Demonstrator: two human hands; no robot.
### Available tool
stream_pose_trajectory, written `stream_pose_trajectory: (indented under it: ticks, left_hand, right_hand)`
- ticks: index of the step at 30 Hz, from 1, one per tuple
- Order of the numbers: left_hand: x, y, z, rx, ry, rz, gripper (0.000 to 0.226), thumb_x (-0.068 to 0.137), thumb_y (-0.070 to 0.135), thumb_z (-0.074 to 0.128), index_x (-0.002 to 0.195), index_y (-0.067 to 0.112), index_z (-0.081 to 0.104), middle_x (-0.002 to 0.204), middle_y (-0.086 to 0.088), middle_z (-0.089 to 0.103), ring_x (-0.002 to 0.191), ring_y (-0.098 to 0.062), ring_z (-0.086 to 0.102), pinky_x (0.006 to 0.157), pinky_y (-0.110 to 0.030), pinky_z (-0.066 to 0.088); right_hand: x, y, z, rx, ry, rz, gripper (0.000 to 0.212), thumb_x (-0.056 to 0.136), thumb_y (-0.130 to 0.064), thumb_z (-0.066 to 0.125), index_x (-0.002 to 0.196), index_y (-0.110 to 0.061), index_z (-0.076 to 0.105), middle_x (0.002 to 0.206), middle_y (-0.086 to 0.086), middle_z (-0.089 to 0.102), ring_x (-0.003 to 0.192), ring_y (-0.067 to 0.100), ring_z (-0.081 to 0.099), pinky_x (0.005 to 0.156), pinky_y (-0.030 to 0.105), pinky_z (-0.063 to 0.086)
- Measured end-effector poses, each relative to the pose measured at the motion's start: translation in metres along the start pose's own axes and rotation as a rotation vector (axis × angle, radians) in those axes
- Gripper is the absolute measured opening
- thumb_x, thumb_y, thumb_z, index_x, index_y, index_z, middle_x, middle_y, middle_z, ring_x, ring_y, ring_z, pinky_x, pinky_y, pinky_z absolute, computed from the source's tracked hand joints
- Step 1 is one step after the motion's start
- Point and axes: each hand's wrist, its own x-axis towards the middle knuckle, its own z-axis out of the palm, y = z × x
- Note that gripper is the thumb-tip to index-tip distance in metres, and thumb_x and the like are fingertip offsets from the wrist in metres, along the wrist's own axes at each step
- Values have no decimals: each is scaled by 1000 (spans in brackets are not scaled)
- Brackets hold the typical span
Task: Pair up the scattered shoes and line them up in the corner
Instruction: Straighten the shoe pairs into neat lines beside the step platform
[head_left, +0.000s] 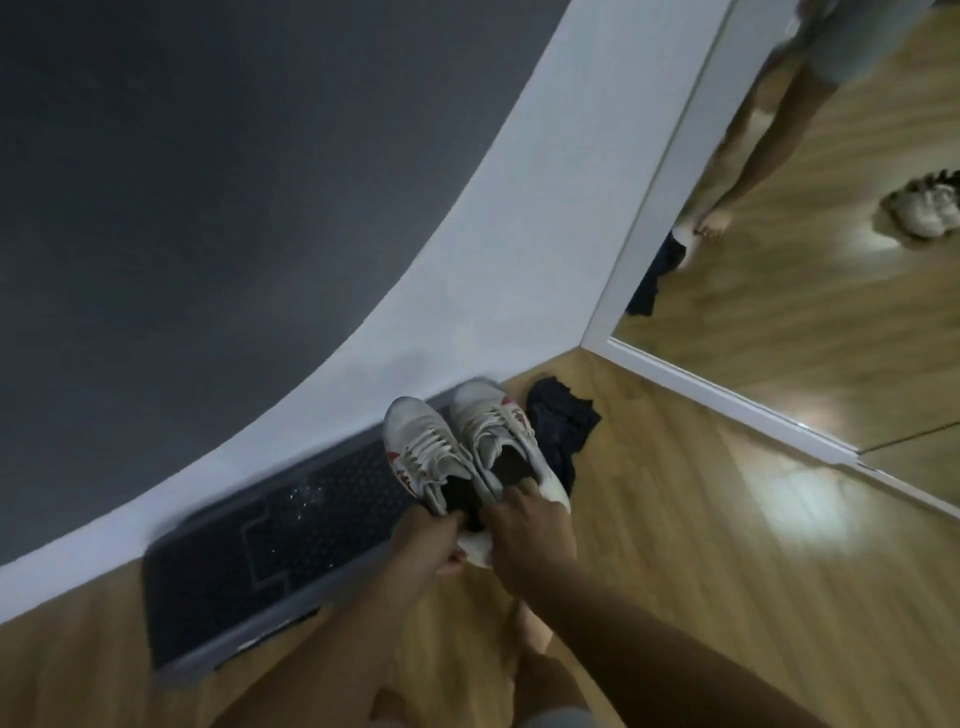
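Note:
Two white sneakers with red marks sit side by side, toes toward the wall, near the room's corner. My left hand (428, 540) grips the heel of the left sneaker (421, 452). My right hand (530, 540) holds the heel end of the right sneaker (496, 431), with fingers reaching into its opening. Both shoes are over the right end of a dark mat (270, 545). Whether their soles rest on the mat I cannot tell. A mirror (831, 270) on the right reflects another pale shoe (924, 213) lying on the floor.
A dark crumpled cloth (561, 426) lies on the wooden floor just right of the sneakers. The grey-and-white wall (467, 291) runs behind the mat and meets the mirror's white frame (727, 405) at the corner. My bare leg shows below the hands.

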Motion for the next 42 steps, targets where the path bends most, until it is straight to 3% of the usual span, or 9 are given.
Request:
stream_pose_trajectory:
  ticks: [3, 8, 17, 21, 24, 30, 35, 39, 42]
  left_hand:
    - [37, 12, 35, 23, 25, -39, 15, 92, 10, 60, 105, 3, 63, 81, -11, 62, 68, -21, 60, 41, -21, 49]
    - [107, 15, 75, 23, 58, -134, 8, 90, 11, 61, 83, 15, 59, 83, -12, 63, 74, -27, 62, 79, -53, 59]
    - [307, 20, 111, 228, 38, 29, 10, 83, 18, 66, 92, 14, 69, 81, -8, 71, 62, -17, 70, 55, -32, 61]
    - [388, 12, 109, 219, 77, 96, 20, 76, 25, 66, 92, 15, 70, 82, -8, 72, 65, -23, 72, 59, -41, 62]
    - [437, 2, 99, 174, 92, 41, 28, 81, 17, 64, 106, 4, 64, 85, -16, 71, 56, -23, 71, 51, -33, 59]
    - [473, -28, 86, 104, 23, -143, 44, 78, 7, 69, 120, 8, 59, 112, -17, 62, 86, -32, 65, 52, -36, 59]
    - [473, -28, 84, 56, 7, -126, 50, 82, 6, 63, 131, 9, 50, 124, -14, 55, 93, -30, 62, 56, -42, 61]
    - [475, -29, 86, 68, 17, -147, 54, 84, 5, 62, 134, 9, 42, 129, -18, 50, 98, -34, 61, 60, -46, 62]
    - [476, -32, 86, 50, 9, -154, 56, 83, 5, 61, 135, 11, 40, 131, -18, 47, 104, -37, 58, 60, -48, 61]
  right_hand:
    - [28, 35, 18, 36, -65, 1, 31, 93, -32, 58, 123, -24, 55, 119, 2, 53, 112, 25, 41, 71, 34, 38]
    - [84, 74, 72, 59, -154, 47, 32, 93, -33, 57, 125, -25, 53, 122, 2, 50, 114, 26, 39, 71, 34, 36]
    - [235, 120, 192, 12, -155, 92, 26, 91, -32, 56, 117, -28, 54, 118, 2, 47, 113, 27, 34, 66, 35, 34]
    - [301, 122, 240, -31, -106, 72, 33, 89, -35, 63, 119, -30, 52, 123, 2, 44, 116, 27, 33, 67, 36, 36]
    - [336, 117, 284, 26, -50, 59, 34, 88, -35, 63, 120, -32, 52, 122, 1, 46, 116, 27, 35, 70, 37, 37]
    - [341, 117, 334, 199, -261, -8, 73, 89, -39, 60, 147, -44, 17, 139, 5, 33, 127, 30, 30, 97, 46, 38]
    - [338, 139, 320, 510, 136, 298, 39, 86, -32, 67, 121, -23, 51, 118, -1, 49, 112, 20, 46, 79, 36, 48]
    - [374, 156, 315, 872, 200, 675, 47, 79, -29, 73, 110, -23, 37, 109, 0, 49, 100, 21, 53, 73, 35, 44]
    - [400, 164, 316, 953, 135, 678, 62, 84, -12, 64, 135, -22, 29, 105, 1, 54, 94, 25, 58, 72, 33, 42]
